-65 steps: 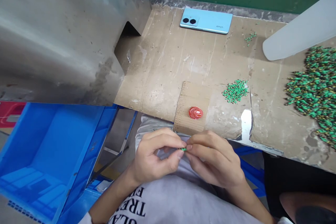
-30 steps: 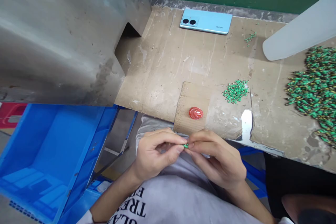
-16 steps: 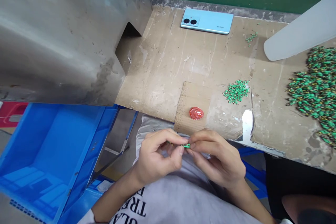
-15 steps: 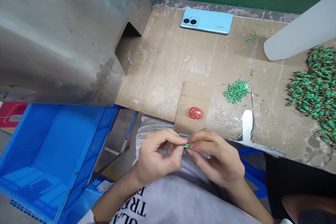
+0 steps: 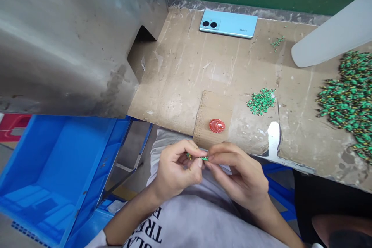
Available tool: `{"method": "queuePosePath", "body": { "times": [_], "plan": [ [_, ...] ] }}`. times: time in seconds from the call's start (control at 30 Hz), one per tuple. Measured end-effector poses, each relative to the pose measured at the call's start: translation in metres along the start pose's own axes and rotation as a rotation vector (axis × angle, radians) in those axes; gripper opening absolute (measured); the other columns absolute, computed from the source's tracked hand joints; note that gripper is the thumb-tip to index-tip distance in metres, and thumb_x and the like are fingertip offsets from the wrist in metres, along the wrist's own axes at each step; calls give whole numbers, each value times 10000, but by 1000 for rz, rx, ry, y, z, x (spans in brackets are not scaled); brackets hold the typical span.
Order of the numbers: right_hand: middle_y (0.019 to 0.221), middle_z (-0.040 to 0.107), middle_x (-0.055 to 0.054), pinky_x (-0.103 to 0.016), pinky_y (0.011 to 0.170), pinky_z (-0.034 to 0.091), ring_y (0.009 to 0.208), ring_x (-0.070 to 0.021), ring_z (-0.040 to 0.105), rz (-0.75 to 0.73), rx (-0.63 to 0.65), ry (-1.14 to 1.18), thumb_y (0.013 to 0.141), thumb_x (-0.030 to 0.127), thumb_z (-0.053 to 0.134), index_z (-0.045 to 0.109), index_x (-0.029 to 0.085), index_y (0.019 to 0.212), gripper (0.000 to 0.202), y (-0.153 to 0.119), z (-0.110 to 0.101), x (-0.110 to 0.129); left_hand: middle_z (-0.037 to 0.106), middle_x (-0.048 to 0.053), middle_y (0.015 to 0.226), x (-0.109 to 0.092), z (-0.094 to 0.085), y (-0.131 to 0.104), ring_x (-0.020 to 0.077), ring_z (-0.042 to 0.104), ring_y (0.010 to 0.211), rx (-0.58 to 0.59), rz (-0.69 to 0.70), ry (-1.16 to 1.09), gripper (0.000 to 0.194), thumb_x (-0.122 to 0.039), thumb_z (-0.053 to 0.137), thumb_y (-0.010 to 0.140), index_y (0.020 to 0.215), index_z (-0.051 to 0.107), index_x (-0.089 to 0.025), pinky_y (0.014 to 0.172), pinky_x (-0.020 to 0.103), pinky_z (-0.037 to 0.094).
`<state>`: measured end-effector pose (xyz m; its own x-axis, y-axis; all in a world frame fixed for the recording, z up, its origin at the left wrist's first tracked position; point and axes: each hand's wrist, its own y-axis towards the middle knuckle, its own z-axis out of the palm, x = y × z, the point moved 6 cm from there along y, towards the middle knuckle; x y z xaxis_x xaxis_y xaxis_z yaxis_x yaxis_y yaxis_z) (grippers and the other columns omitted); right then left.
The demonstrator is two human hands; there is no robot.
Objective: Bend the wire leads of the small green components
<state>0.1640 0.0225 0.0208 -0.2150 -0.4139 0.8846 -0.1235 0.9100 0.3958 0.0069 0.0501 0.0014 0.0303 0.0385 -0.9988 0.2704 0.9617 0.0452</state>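
Observation:
A small green piece with dark and yellowish bits is pinched between my two hands, in front of the table edge. My left hand is closed, thumb and forefinger on the piece's left part; another green and yellow bit shows behind those fingers. My right hand is closed too, its fingertips on the right end. The fingers hide most of the piece, so its exact kind cannot be told. Just beyond my hands, a shallow red blob or dish with a glossy top sits on a cardboard piece.
A small pile of green bits lies right of the cardboard, a large heap of green pieces farther right. Behind are a light blue phone and a white tapered object. A metal housing and blue crate stand left.
Both hands have shifted very slightly upward with the green piece. More of the green and yellow bit behind my left fingers now shows. The table's things have stayed put.

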Motion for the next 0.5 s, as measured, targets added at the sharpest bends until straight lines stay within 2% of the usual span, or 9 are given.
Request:
{"method": "queuePosePath", "body": {
  "times": [0.07, 0.2, 0.3, 0.5],
  "plan": [
    [954, 767, -57, -288, 747, 674, 853, -184, 769, 48, -40, 85, 961, 19, 701, 709, 212, 1091, 233, -1, -2, -3, 717, 13, 780, -1, 0, 1, 103, 602, 605, 33, 17, 7, 91, -164, 787, 900, 984, 757, -178, 552, 189, 511],
    [891, 753, -31, -260, 711, 655, 807, -169, 746, 185, -100, 259, 982, 76, 725, 712, 220, 1038, 154, -1, -3, -8, 735, 17, 933, -9, -5, 5, 89, 530, 665, 13, 172, -38, 329, -213, 899, 890, 1164, 717, -211, 645, 198, 524],
    [873, 747, -25, -229, 681, 641, 779, -154, 738, 249, -79, 339, 1008, 142, 727, 721, 218, 1022, 77, 0, 1, -10, 734, 20, 954, -12, -5, 6, 100, 582, 716, 17, 252, -66, 351, -165, 917, 876, 1122, 672, -217, 636, 189, 514],
    [906, 762, -23, -236, 719, 631, 812, -153, 746, 272, -27, 357, 1008, 125, 719, 737, 226, 1053, 113, -4, 4, -12, 721, 2, 886, -9, -3, 5, 129, 691, 776, 62, 228, -120, 368, -101, 918, 856, 1039, 619, -214, 658, 191, 553]
  ]
}}
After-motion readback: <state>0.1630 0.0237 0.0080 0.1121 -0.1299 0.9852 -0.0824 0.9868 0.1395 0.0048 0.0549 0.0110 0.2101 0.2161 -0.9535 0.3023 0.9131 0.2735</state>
